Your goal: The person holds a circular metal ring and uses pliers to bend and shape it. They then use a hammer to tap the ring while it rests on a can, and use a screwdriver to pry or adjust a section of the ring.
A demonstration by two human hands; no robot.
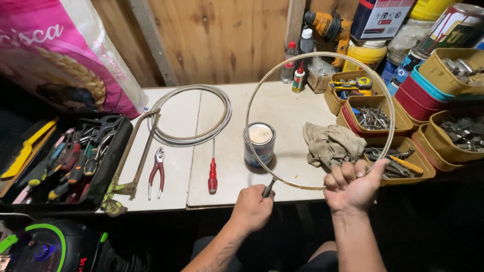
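A large loop of stiff silver cable (322, 55) stands upright above the white table (282, 108). My left hand (252, 207) grips the cable's dark end at the bottom of the loop. My right hand (353, 187) is closed around the lower right part of the same loop. Through the loop I see an open tin can (260, 142) with pale contents and a crumpled beige rag (330, 143) on the table.
A coiled grey cable (191, 116), red-handled pliers (157, 171), a red screwdriver (213, 174) and a hacksaw frame (132, 156) lie on the left. A black tray of tools (70, 161) sits far left. Yellow bins (375, 118) of screws and parts line the right side.
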